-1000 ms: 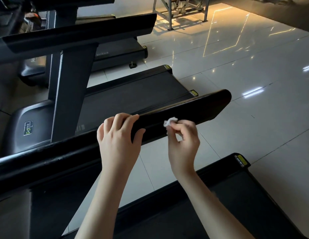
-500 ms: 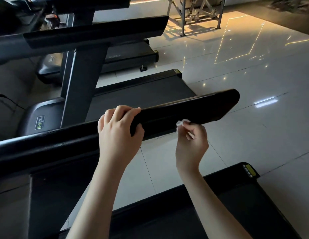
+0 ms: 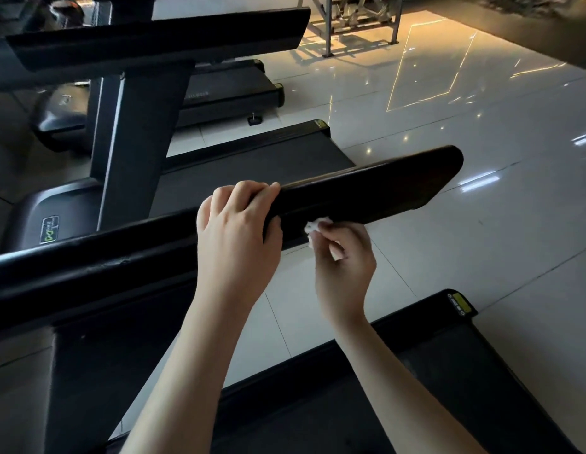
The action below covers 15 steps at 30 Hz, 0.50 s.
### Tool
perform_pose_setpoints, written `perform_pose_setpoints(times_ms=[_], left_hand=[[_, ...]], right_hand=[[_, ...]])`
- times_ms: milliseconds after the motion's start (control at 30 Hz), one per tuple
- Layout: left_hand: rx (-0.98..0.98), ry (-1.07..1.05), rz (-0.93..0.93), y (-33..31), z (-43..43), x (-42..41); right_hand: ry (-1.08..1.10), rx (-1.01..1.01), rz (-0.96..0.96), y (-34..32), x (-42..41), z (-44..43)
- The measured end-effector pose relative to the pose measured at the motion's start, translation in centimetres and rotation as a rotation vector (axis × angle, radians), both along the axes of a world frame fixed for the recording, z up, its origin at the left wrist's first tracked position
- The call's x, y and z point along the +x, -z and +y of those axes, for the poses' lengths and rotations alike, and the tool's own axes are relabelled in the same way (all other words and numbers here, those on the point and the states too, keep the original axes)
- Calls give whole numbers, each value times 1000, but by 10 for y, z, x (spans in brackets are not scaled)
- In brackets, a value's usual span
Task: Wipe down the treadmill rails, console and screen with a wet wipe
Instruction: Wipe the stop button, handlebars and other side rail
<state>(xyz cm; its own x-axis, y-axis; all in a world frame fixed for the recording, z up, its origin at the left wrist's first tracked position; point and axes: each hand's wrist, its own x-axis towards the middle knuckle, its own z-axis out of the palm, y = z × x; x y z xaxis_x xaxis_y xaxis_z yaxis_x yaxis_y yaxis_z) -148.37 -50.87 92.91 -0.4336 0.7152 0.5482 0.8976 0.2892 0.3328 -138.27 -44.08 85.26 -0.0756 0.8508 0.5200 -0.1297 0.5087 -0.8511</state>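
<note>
Since a second ago the right hand (image 3: 345, 257) has slid back along the rail (image 3: 367, 194), from a spot well out toward the rounded free end to one just beside the left hand (image 3: 237, 231), and it has dropped from the rail's near face to its lower edge. That right hand is closed in a pinch, fingertips bunched on a small crumpled wet wipe (image 3: 316, 226), whose white tuft touches the underside edge of the dark rail. On the other side the left hand is wrapped over the top of the same rail, fingers curled across it and thumb pressing the near face, steadying the bar rather than cleaning. Judging from this, the step in hand is the rail wipe, specifically the lower lip of this one rail; the console and screen are out of view and look to be still ahead. How much of the rail has been covered cannot be read from its dark surface. A sensible next move would be to draw the wipe outward along the bottom edge toward the free end, keeping light upward pressure so the little wad stays in contact, then shift the left hand so the stretch under its grip can be cleaned too. Because the wipe is so small and bunched, opening it out to a fresh face would probably help. Other treadmills (image 3: 252, 149) stand behind on the glossy tiled floor (image 3: 448, 132).
</note>
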Motion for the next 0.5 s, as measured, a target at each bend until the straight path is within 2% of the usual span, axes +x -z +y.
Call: perform_pose_setpoints(times_ms=[133,167,300,333,433,500], left_hand=[[1,-5,30,-5,-16,-4],[0,-45,52,-7,-23,-7],[-48,-189,8,-11,-44,-24],[-52,-193,-12,-10,-47,-26],[-25,-186,-9,-7,-48,-27],[2,-191,-15,-6,-46,-26]], right_hand=[[149,-286,145,-5,-3,3],[163,-253,121,-8,-6,0],[75,116,-56,-12,-14,-10],[100,112,-48,-11,-13,-7],[257,-91,80,-15,-18,-4],[287,-40,58,-18,-25,-10]])
